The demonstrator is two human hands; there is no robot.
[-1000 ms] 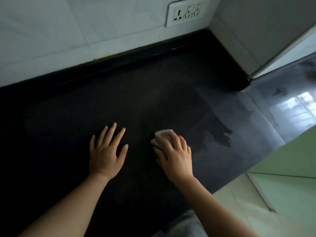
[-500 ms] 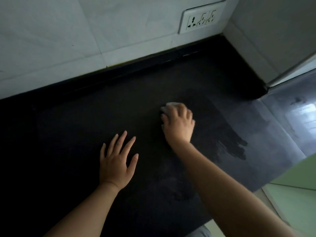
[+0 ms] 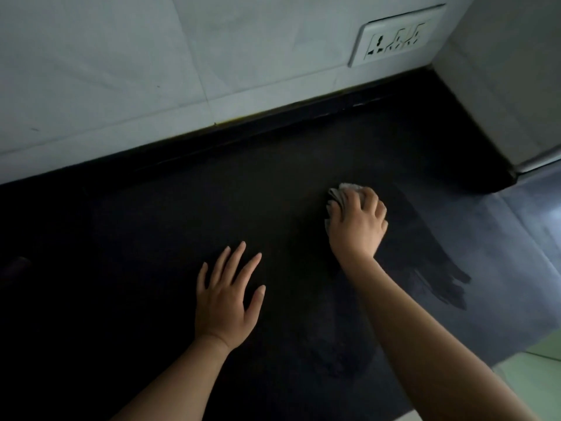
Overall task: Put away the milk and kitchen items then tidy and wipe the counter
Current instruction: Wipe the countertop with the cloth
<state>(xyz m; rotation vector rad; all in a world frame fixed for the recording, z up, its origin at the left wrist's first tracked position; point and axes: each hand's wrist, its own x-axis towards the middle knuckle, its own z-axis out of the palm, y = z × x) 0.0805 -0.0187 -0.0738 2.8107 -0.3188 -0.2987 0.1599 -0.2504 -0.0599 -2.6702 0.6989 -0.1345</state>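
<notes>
Nearest the viewer, the left hand (image 3: 228, 302) lay flat on the dark counter (image 3: 151, 238), fingers spread and grip released, holding nothing and seemingly only bracing the body. Just beyond it, toward two o'clock, the right hand (image 3: 358, 221) was clenched over a pale cloth (image 3: 344, 189), pressing it onto the counter; only the cloth's far edge showed past the knuckles, at the hand's eleven o'clock. The right forearm ran in from five o'clock, so its long axis pointed toward eleven o'clock, at the back wall. The right hand was the one in contact with the cloth; the left was well apart from it.

To the cloth's four o'clock a darker wet smear (image 3: 437, 275) ended in ragged streaks against duller grey counter, which suggested the wiped patch stopped there. The strip between cloth and wall at twelve o'clock looked uniformly dark; whether it was wiped could not be told. Farther off, a wall socket (image 3: 397, 36) sat at one o'clock. No milk or kitchen items were in view, so wiping appeared to be the step in hand.
</notes>
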